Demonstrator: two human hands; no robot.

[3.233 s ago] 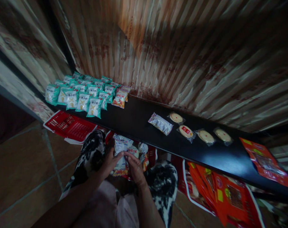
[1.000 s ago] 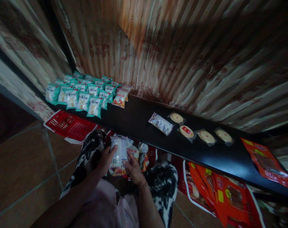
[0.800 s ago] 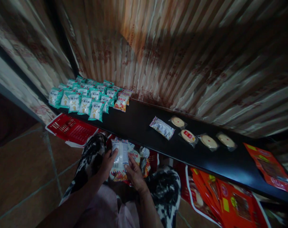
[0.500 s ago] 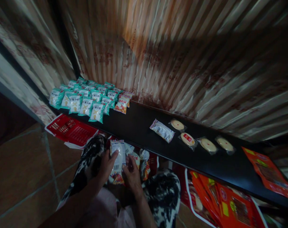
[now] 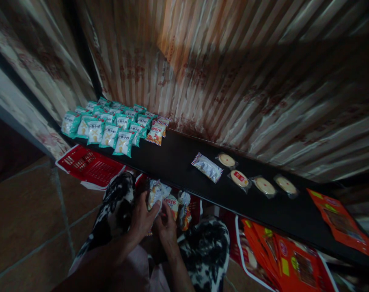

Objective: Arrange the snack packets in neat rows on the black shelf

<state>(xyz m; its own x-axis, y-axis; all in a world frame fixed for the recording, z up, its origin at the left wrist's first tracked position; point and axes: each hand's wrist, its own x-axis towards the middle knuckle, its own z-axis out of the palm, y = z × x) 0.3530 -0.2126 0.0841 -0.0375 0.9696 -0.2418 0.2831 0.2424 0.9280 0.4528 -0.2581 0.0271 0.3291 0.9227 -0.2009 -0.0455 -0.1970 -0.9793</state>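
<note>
My left hand (image 5: 142, 219) and my right hand (image 5: 165, 224) are together in my lap, between my knees in black-and-white patterned trousers. Both hands close on a small white snack packet (image 5: 154, 194), which is tilted and partly crumpled by my fingers. More loose snack packets (image 5: 178, 202) lie in a pile just beyond my hands, below the shelf's front edge. The light is dim and my fingertips are partly hidden by the packet.
A long black shelf (image 5: 175, 156) runs in front of me. Several teal packets (image 5: 109, 125) are lined up at its left end, beside an orange-and-white packet (image 5: 155, 133). A white striped packet (image 5: 207, 167) and several wrapped round cakes (image 5: 254, 180) lie in the middle. A red basket (image 5: 88, 166) and orange bags (image 5: 281, 261) sit on the floor.
The white packet stood upright and flat between my hands; now it is tilted and bunched, and my hands have drawn closer together. The view has shifted slightly.
</note>
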